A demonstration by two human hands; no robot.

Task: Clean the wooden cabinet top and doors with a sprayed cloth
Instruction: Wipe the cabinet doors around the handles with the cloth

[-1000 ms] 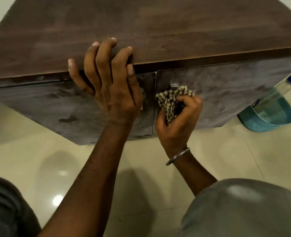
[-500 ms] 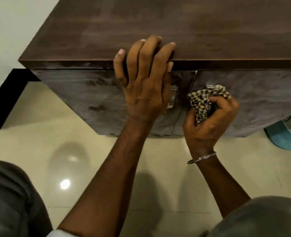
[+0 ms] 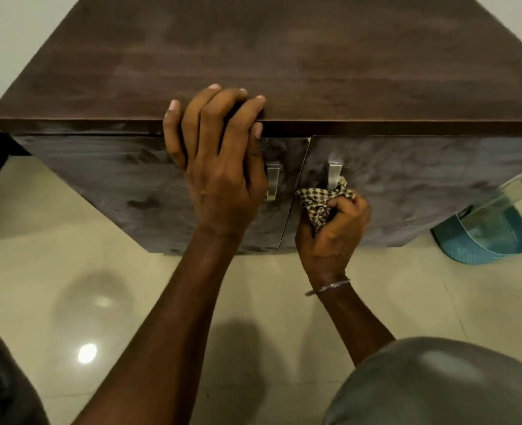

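A dark brown wooden cabinet top [image 3: 284,56] fills the upper view, with two streaky doors below it: the left door [image 3: 109,179] and the right door [image 3: 422,185]. My left hand [image 3: 220,167] grips the front edge of the top, fingers curled over it above the left door's metal handle [image 3: 272,182]. My right hand [image 3: 333,231] is shut on a bunched checkered cloth [image 3: 321,204] and presses it against the lower part of the right door's metal handle [image 3: 334,173].
A clear spray bottle with a blue cap [image 3: 511,191] leans in a teal basket [image 3: 483,240] on the floor at the right of the cabinet. Glossy cream floor tiles [image 3: 69,271] lie below. My grey-clad knees show at the bottom corners.
My right hand with the cloth has slid down from the top of the right door's handle to its lower part. My left hand keeps its grip on the edge. The view has shifted.
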